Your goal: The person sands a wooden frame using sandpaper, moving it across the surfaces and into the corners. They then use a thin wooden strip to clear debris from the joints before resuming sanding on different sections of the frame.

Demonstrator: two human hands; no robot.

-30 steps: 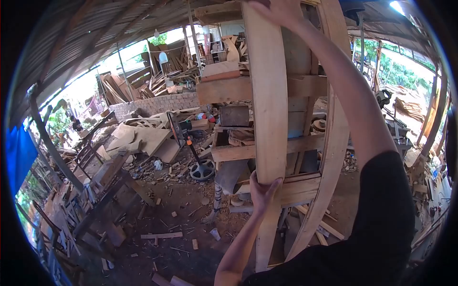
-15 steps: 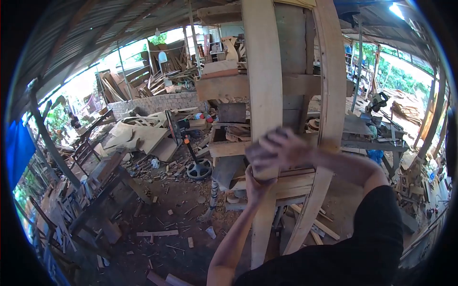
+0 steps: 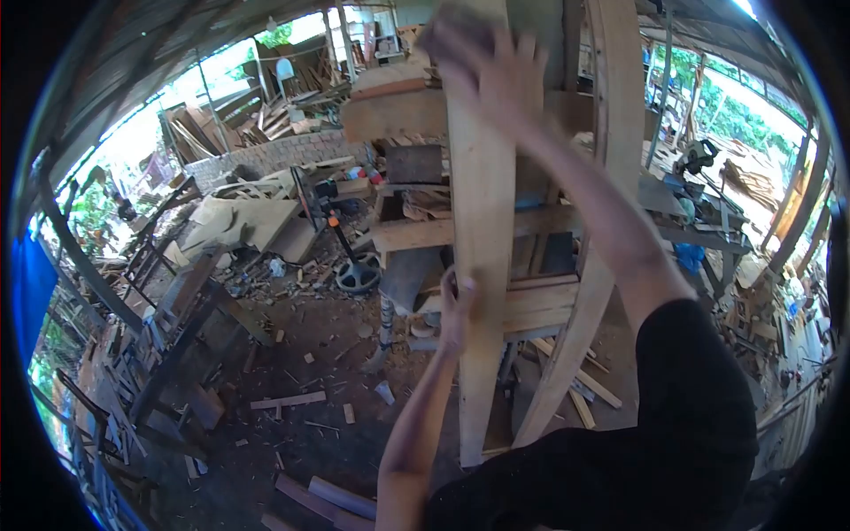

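Observation:
A tall, pale, slightly curved plank stands upright on the dirt floor in front of me. My left hand grips its left edge at mid height. High up, my right hand is blurred and presses what looks like a small greyish block flat against the plank's face. A second curved plank leans just to the right of the first.
Behind the planks is a rough bench stacked with timber. Offcuts and boards litter the dirt floor. A dark round wheel-like object lies to the left, near a brick wall. A power tool sits on a table at right.
My right hand ran down the plank from its top to mid height, then back up to the top. My left hand kept its hold on the plank's edge.

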